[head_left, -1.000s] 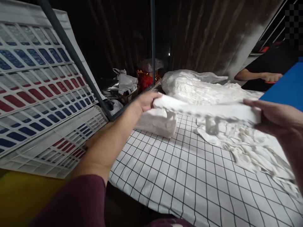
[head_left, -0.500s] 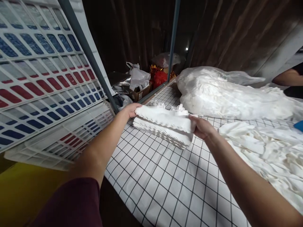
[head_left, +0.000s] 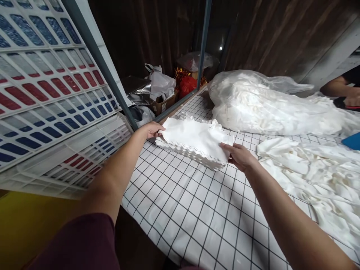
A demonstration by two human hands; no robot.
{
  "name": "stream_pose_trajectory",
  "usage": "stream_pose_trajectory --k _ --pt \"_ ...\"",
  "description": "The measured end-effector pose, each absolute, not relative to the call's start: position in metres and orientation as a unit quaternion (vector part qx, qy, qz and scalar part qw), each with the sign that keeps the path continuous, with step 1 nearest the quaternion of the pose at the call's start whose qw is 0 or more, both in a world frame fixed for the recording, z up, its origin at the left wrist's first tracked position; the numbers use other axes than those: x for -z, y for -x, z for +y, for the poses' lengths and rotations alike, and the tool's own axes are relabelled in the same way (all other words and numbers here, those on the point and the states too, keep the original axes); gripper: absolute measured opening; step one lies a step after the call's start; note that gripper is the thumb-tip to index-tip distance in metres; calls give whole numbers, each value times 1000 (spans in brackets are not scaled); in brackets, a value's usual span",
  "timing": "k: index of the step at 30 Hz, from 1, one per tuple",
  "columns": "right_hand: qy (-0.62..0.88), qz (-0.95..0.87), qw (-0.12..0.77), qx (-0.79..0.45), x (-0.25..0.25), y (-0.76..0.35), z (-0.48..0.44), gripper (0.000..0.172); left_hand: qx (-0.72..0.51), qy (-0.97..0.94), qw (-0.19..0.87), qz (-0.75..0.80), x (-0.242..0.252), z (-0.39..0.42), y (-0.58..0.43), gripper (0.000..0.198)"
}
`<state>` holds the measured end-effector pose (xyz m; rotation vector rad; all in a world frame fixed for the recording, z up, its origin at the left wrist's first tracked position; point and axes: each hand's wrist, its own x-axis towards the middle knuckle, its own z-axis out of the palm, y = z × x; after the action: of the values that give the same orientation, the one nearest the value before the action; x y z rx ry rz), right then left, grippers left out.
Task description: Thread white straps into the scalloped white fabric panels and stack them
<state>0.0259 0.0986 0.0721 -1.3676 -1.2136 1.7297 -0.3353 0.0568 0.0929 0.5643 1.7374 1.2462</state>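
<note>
– Checked cloth covers the table [head_left: 197, 217], black lines on white, with dark wood panelling behind. Where are your hands?

– Both on the stack of white cloth pieces [head_left: 194, 140], which lies flat on the table at its far left, just short of the metal post [head_left: 204, 41]. My left hand [head_left: 152, 129] is at the stack's left end, fingers curled in on the top edge. Their tips are tucked out of sight, so I can't say how deep they go.

– And the right?

– My right hand [head_left: 239, 155] pinches the right corner with the thumb on top. The fingers below are hidden by the cloth.

– How many pieces?

– Can't count them. Only the scalloped edges show along the front.

– What's around you?

– Behind the stack is a clear bag [head_left: 261, 101] stuffed with white cloth. To my right is a loose heap of cloth [head_left: 317, 176], cut off by the frame. Gridded trays [head_left: 47, 93] with red and blue slots lean at my left, and what's in the slots is hard to make out.

– Anyone else?

– A co-worker's hand [head_left: 351, 100] at the far right edge, with the rest cut off. Below it is a blue corner [head_left: 353, 140] of something I can't identify.
</note>
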Motion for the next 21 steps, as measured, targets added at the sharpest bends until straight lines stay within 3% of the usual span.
stream_pose_trajectory --k 5,8,11,13,16,19,21 --pt "555 -573 251 -548 -64 -35 98 18 -385 -284 324 816 -97 54 329 24" --pt "610 -678 223 -345 -66 -40 98 30 -347 -332 245 843 -105 53 323 31" --pt "582 -754 271 -136 -72 -29 95 46 -311 -459 69 829 -106 59 307 48" --pt "540 -784 299 -68 -74 -13 93 53 -262 -560 -42 785 -98 67 291 57" --pt "508 -824 244 -59 -67 14 95 59 -183 -631 -44 752 -75 81 269 61" --pt "516 -831 138 -157 -54 27 107 73 -127 -626 5 770 -52 97 263 68" --pt "508 -831 135 -184 -50 24 117 78 -115 -618 -4 777 -42 110 268 69"
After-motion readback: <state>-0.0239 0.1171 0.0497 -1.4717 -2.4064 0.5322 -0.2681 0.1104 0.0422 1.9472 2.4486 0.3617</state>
